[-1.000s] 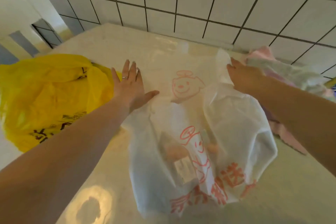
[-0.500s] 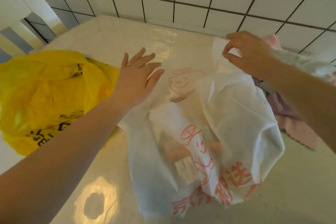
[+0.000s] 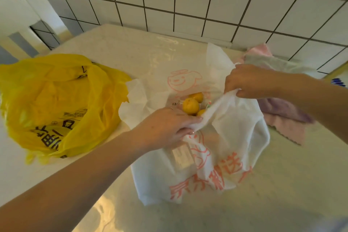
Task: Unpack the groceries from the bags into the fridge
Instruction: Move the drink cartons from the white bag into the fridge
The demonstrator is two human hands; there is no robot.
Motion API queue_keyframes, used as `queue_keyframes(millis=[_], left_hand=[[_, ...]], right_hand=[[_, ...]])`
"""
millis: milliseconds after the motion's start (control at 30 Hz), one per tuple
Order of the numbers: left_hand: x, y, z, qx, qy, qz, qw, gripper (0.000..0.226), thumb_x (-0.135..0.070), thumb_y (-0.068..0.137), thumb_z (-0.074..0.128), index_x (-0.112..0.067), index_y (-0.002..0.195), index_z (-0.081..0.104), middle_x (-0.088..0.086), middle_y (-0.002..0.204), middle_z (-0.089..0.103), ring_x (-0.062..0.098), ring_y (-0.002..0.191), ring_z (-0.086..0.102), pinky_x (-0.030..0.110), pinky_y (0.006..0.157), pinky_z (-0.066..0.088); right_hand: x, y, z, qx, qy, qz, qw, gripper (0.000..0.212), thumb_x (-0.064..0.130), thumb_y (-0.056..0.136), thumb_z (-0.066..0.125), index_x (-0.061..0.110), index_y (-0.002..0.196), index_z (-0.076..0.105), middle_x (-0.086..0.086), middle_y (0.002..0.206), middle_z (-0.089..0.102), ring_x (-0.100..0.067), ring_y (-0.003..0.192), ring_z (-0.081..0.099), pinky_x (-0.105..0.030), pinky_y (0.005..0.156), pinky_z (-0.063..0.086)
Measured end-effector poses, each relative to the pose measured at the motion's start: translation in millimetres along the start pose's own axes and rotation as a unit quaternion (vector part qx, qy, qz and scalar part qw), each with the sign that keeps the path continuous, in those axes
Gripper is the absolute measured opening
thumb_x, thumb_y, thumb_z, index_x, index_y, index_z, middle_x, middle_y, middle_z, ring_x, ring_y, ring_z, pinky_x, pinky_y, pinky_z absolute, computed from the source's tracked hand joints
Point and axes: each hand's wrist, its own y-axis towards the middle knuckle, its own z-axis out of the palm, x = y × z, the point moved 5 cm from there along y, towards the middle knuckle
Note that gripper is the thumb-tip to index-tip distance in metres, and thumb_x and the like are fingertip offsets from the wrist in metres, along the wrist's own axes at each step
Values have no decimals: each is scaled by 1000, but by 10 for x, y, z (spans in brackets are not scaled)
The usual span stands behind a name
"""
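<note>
The white bag (image 3: 216, 156) lies on the table (image 3: 282, 184); the left hand (image 3: 163, 126) and right hand (image 3: 250, 81) each pinch its near rim, fingers closed on it, with oranges (image 3: 191, 106) in the mouth between them, yellow bag (image 3: 56, 100) to the left

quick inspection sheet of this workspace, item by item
surface: pale glossy table, glare patches
job's things: white bag with red print, mouth pulled open; orange fruits inside; yellow bag to its left, slumped
clutter: pink and purple cloths behind white bag
hands: left hand and right hand each pinch the white bag's rim
cables: nothing seen
surroundings: white tiled wall; white chair far left
</note>
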Motion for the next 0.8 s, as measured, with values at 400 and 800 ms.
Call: queue_keyframes(millis=[400,800], left_hand=[[-1127,-221,404,89,-11,112,990,43,-25,92,54,-21,135,49,-2,125,62,20,110,59,35,86,51],[-1301,-826,1121,288,174,111,935,60,-42,98,35,-25,149,9,0,153,26,20,135,34,40,114,12]], right_hand=[[151,-986,381,70,-40,34,996,29,11,87,56,28,109,67,9,152,27,-14,144,10,-39,116,1],[558,-1358,1149,24,80,67,994,41,15,93,51,48,114,60,4,158,1,-22,146,-2,-39,117,-1]])
